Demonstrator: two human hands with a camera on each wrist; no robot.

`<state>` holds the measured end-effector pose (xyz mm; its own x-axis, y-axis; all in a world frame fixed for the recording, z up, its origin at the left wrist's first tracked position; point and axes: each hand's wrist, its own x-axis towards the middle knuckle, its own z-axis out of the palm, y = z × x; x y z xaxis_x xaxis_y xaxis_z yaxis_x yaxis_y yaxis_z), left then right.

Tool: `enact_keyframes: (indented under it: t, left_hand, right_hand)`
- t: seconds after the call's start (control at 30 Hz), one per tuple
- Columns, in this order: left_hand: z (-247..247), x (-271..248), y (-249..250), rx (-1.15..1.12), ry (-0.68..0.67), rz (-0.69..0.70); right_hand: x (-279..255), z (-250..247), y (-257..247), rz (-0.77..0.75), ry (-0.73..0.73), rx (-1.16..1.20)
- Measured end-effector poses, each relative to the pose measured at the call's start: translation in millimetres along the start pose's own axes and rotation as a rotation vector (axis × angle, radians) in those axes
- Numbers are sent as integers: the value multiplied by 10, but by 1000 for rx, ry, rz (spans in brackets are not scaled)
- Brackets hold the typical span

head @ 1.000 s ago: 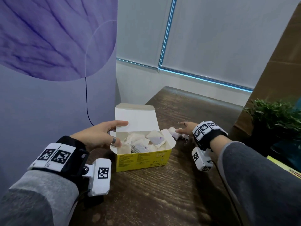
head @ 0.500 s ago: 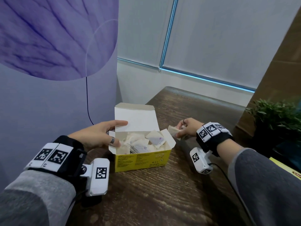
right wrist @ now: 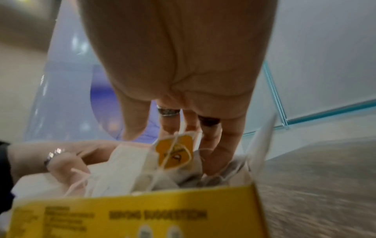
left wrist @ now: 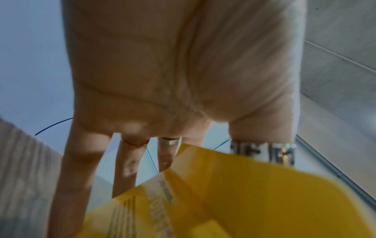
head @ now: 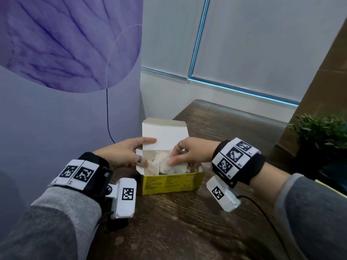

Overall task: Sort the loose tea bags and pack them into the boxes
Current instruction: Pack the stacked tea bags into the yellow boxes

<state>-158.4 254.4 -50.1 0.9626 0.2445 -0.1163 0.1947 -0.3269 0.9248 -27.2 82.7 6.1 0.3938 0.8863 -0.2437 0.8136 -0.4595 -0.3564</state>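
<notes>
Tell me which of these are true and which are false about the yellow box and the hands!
1. The yellow cardboard tea box has its lid open. True.
2. The right hand rests flat on the dark wooden table. False: it reaches into the box, fingers down among the white paper tea bags.
3. The left hand touches the box at its left side. True.
4. The box is empty. False: tea bags with strings lie inside, one showing a yellow tag.
5. A green leafy plant stands at the right of the table. True.
6. The box lies on its side. False: it stands upright, opening upward.
</notes>
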Motion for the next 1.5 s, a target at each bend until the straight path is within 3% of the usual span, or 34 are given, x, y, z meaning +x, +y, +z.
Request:
enact_keyframes:
  t: [0.3, 0.37, 0.5, 0.6, 0.7, 0.8, 0.87, 1.0, 1.1, 1.23, 1.3, 1.5]
  left_hand:
    - [4, 29, -22, -22, -17, 17]
    - [13, 30, -22, -30, -18, 15]
    - [15, 39, -29, -35, -14, 19]
    - [13, 39, -30, -30, -17, 23]
    - [20, 33, -16, -28, -19, 27]
    - [23, 21, -1, -25, -23, 25]
    - [29, 13, 13, -31, -24, 25]
    - [36, -7, 31, -30, -18, 28]
    - [37, -27, 38, -32, -35, 38]
    - [29, -41, 43, 4, -54, 31]
    - [23, -35, 35, -8, -40, 24]
    - [33, -29, 29, 2, -25, 42]
  right_hand:
    - [-143, -162, 233, -60, 480, 152]
    - [-200, -220, 229, -71, 513, 192]
    - [-249, -303, 255, -99, 220, 405]
    - [-181, -233, 297, -43, 48, 269]
    - [-126, -170, 303, -8, 211, 95]
    - [-119, -205, 313, -15, 434, 127]
    - [-132, -251, 260, -53, 477, 188]
    - [-83, -239, -6, -176, 385, 313]
    - [77, -75, -146, -123, 269, 354]
    - [151, 48, -160, -81, 265, 70]
    - [60, 3, -136, -128, 265, 59]
    - [-98, 164, -77, -143, -28, -290]
